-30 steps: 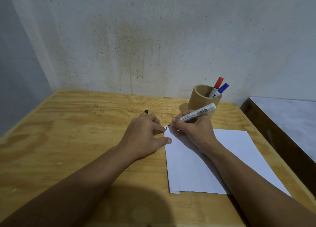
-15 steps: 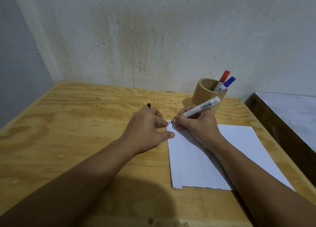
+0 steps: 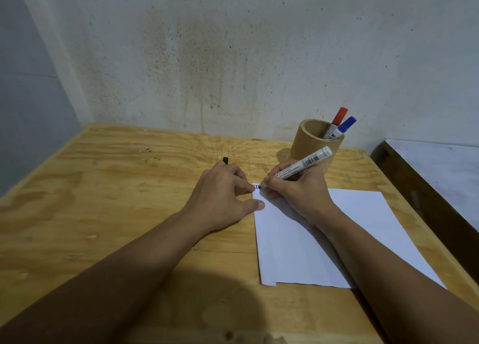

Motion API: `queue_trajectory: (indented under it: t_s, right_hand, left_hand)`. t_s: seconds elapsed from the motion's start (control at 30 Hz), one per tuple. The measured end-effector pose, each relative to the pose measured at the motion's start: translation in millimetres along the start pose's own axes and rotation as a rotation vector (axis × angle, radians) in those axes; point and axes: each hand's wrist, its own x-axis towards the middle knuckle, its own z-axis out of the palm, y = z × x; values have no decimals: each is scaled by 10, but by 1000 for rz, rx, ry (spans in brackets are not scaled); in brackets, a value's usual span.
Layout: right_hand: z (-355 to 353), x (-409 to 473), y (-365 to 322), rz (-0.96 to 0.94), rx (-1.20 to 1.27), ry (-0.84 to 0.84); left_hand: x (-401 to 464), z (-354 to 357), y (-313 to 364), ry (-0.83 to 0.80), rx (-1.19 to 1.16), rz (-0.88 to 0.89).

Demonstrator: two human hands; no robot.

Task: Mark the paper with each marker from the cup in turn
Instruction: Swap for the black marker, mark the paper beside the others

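On the light wooden desk (image 3: 116,214) lies a white sheet of paper (image 3: 337,240), close to the right side. The right hand (image 3: 300,190) has its grip closed around a white marker with a black tip (image 3: 302,165). The tip touches the far left corner of the paper, next to small marks (image 3: 256,187) that look red, blue and black. They are too tiny to be sure about.

The left hand (image 3: 223,195) rests beside the paper, with its thumb on the paper's edge. Its fingers curl around a small black cap (image 3: 225,160) that pokes out past the knuckles. That is most likely the cap of the marker in use.

Behind the hands stands a round tan cup (image 3: 308,146). A marker with a red cap (image 3: 340,116) and a marker with a blue cap (image 3: 346,124) lean inside it, both with caps on.

It looks like the red and blue markers have had their turn and gone back in the cup. The black one seems to be the last. What is left, I think, is to finish this mark, put the cap on, and drop the marker in the cup.
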Motion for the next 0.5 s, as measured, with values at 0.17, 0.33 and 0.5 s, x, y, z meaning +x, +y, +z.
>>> queue_trajectory:
  t_s: [0.17, 0.33, 0.5]
  right_hand:
    - [4, -1, 3, -12, 21, 5]
    - [10, -15, -3, -21, 16, 14]
    - [-24, -28, -33, 22, 207, 142]
  left_hand:
    - [-2, 1, -8, 7, 7, 5]
    - [-1, 5, -4, 5, 18, 8]
    - [19, -8, -13, 191, -118, -17]
